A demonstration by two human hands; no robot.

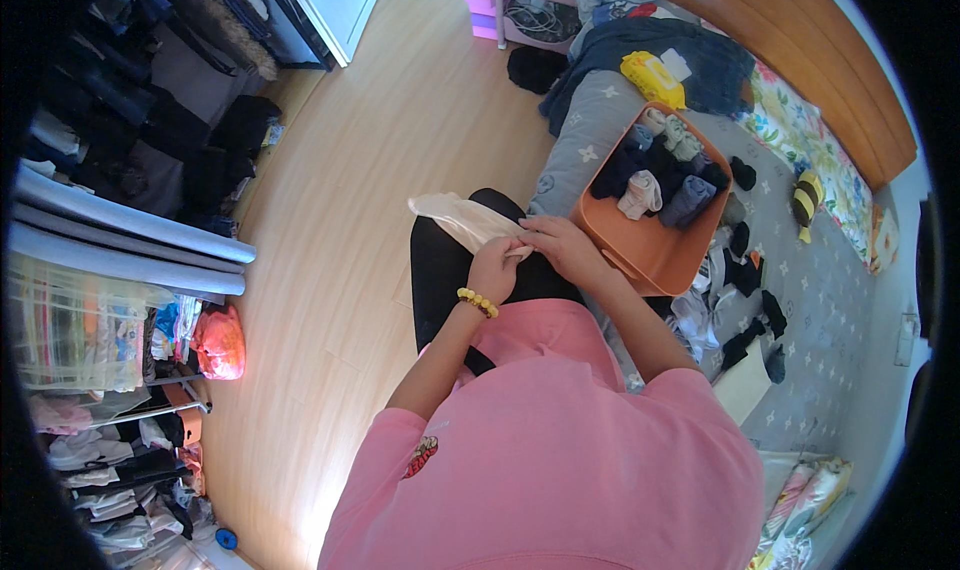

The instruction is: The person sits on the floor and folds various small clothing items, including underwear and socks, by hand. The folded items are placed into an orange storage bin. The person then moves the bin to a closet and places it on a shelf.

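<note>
A cream satiny cloth item (472,221), possibly a sock or stocking, lies across my black-clad thighs. My left hand (495,270), with a beaded bracelet at the wrist, pinches its bunched near end. Beside it, my right hand (561,246) has its fingertips on the same end. To the right of my right hand stands an orange plastic bin (645,255) on the bed. Rolled and folded socks fill its far part, among them a pale pink one (640,195) and a grey-blue one (688,200). The bin's bare floor shows in its near part.
Loose socks (742,270) lie on the grey bed sheet (814,345) right of the bin. A yellow wipes pack (651,77) rests on dark denim (705,52) beyond it. Wooden flooring (337,195) runs to my left, towards an open wardrobe (150,120) and a clothes rack (172,382).
</note>
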